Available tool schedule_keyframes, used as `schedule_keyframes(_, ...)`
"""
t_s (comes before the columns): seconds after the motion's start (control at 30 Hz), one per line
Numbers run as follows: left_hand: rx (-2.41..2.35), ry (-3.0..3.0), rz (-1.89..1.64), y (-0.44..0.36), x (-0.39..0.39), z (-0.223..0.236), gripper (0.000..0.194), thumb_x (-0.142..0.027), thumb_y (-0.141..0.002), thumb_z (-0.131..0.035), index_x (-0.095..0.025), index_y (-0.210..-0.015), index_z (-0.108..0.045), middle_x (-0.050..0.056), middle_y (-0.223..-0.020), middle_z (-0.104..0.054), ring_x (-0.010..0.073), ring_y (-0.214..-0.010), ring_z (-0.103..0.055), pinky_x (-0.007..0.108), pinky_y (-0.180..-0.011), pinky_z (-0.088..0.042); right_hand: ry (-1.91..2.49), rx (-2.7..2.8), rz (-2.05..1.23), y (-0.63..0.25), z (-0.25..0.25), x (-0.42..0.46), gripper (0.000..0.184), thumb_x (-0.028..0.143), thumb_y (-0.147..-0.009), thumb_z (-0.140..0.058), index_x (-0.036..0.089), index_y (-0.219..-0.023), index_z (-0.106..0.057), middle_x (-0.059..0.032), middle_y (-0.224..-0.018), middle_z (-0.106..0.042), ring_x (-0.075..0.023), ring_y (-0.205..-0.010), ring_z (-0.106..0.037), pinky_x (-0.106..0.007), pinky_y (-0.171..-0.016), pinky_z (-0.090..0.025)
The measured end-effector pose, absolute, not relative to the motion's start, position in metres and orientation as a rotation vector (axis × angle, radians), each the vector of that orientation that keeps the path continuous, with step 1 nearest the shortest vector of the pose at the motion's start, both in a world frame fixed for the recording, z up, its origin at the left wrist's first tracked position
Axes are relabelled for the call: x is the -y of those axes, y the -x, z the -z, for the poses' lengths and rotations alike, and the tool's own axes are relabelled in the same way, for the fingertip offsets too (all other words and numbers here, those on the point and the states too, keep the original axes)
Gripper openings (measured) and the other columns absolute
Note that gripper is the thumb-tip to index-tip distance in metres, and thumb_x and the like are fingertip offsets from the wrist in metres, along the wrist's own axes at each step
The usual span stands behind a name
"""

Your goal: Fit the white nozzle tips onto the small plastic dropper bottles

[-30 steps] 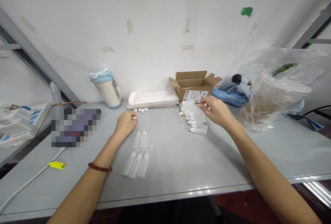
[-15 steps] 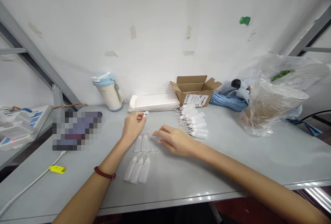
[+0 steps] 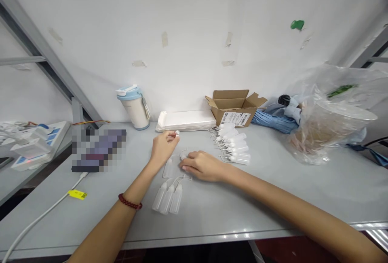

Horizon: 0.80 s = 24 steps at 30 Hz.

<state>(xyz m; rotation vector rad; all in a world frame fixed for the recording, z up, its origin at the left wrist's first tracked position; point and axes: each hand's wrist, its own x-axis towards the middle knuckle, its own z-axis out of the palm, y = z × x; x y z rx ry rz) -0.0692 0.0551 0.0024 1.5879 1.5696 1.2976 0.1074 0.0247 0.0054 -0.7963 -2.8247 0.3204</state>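
Observation:
My left hand (image 3: pixel 164 145) is closed in a pinch, with a small white plastic piece (image 3: pixel 177 133) showing at its fingertips. To its right, my right hand (image 3: pixel 206 166) has its fingers bent round a small translucent plastic bottle (image 3: pixel 183 155), mostly hidden behind them. One similar bottle (image 3: pixel 168 168) lies between the two hands. Closer to the table's front edge, three more bottles (image 3: pixel 167 199) rest side by side, thin white cords at their necks. Beyond my right hand is a row of several such bottles (image 3: pixel 235 145), also with cords.
An open cardboard box (image 3: pixel 235 107), a stack of white flat boxes (image 3: pixel 188 120) and a blue-lidded cup (image 3: pixel 135 107) stand along the wall. At right are blue cloth (image 3: pixel 274 121) and a plastic-wrapped container (image 3: pixel 330 125). A blurred-out device (image 3: pixel 100 151) with a white cable (image 3: pixel 45 214) lies left.
My right hand has closed on one bottle of the rear pair and shifted it right, away from the other. My left hand keeps its pinch. The whole view has shifted slightly.

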Motion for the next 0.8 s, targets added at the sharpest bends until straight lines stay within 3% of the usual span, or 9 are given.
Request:
schedule_keyframes(0.23, -1.281, -1.262, -1.105, 0.058, -0.042, -0.011, 0.026, -0.031, -0.058, -0.074, -0.013, -0.074, -0.064, 0.006, -0.078, -0.069, 0.0201, -0.076, -0.066, 0.033, -0.07, -0.052, 0.901, 2.461, -0.178, -0.147, 0.018, -0.023, 0.025, 0.02, -0.093, -0.037, 0.016, -0.106, -0.058, -0.0101, -0.087, -0.058, -0.019, -0.079, -0.054, -0.03, -0.071, -0.043)
schedule_keyframes(0.47, -1.053, -1.155, -0.979, 0.048, -0.031, -0.008, 0.025, -0.027, -0.063, -0.076, -0.013, -0.082, -0.067, 0.007, -0.083, -0.069, 0.017, -0.08, -0.063, 0.032, -0.08, -0.048, 0.843, 2.382, -0.223, -0.14, 0.02, -0.013, 0.02, 0.018, -0.091, -0.039, 0.017, -0.101, -0.056, -0.0086, -0.085, -0.057, -0.0183, -0.078, -0.053, -0.029, -0.07, -0.045)
schedule_keyframes(0.8, -1.056, -1.22, -0.928, 0.046, -0.028, -0.013, 0.023, -0.026, -0.065, -0.075, -0.015, -0.084, -0.067, 0.003, -0.086, -0.066, 0.013, -0.076, -0.058, 0.028, -0.078, -0.045, 0.81, 2.466, -0.248, -0.138, 0.024, -0.012, 0.021, 0.01, -0.082, -0.042, 0.016, -0.097, -0.056, -0.0079, -0.085, -0.055, -0.0189, -0.08, -0.051, -0.03, -0.07, -0.044)
